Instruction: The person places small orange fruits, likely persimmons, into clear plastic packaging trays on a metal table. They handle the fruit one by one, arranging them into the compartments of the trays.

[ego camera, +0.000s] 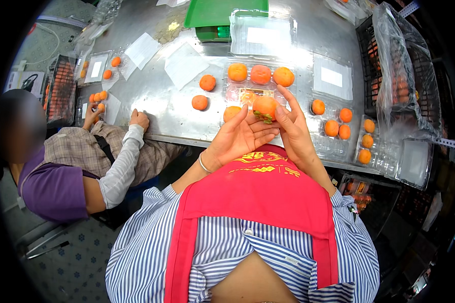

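Observation:
An orange persimmon [264,107] with a green calyx is held between my two hands, above the near edge of a clear plastic clamshell tray [225,89]. My left hand [242,132] supports it from below and the left, palm up. The thumb and fingers of my right hand [294,127] touch its right side. In the tray, a row of three persimmons [261,74] lies at the far side, and another persimmon [232,113] sits at the near left, partly behind my left hand. Two loose persimmons [207,82] rest on the metal table left of the tray.
A green scale [208,34] stands beyond the tray's lid. White sheets [185,65] lie to the left. Further trays with persimmons [331,128] are at right, beside a plastic-lined black crate [367,68]. A co-worker [53,181] sits at left, hands at the table edge.

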The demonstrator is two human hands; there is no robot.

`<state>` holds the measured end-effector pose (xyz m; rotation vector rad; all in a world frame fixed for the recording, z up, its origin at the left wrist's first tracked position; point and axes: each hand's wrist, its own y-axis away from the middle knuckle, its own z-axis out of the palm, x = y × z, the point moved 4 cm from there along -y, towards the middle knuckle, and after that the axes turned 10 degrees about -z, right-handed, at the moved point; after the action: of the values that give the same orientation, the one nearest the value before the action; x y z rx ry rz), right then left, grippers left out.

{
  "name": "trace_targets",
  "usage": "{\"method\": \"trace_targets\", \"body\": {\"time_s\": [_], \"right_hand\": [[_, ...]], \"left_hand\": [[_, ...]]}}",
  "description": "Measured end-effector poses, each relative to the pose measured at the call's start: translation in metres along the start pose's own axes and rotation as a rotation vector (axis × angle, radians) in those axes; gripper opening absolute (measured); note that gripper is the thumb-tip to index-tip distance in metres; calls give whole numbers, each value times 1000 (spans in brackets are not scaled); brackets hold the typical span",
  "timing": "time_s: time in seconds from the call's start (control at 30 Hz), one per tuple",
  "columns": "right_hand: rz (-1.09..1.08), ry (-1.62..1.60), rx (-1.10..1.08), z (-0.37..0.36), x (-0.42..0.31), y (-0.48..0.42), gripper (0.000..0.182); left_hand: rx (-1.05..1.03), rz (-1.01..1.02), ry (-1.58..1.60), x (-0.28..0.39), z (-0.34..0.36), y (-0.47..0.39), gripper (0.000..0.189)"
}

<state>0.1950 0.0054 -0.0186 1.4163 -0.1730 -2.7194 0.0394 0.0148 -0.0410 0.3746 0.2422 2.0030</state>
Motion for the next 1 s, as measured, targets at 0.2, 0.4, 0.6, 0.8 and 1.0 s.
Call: {"method": "trace_targets", "body": {"time_s": [0.2, 0.4, 0.6, 0.8, 1.0], "right_hand": [[-3, -65, -31, 5, 4, 0, 82], [-175, 94, -98, 11, -14, 1, 82], [-183, 323, 11, -12, -12, -1, 71], [-125, 277, -25, -4, -11, 3, 73], [-72, 261, -25, 5, -17, 3, 89]], "left_hand": [[-4, 9, 21, 1, 11, 0, 68], [77, 248, -397, 14, 22, 7, 56], [339, 472, -760, 28, 41, 18, 61], [412, 639, -1252, 30, 44, 17, 69], [443, 826, -1771, 31, 57, 20, 80]]}}
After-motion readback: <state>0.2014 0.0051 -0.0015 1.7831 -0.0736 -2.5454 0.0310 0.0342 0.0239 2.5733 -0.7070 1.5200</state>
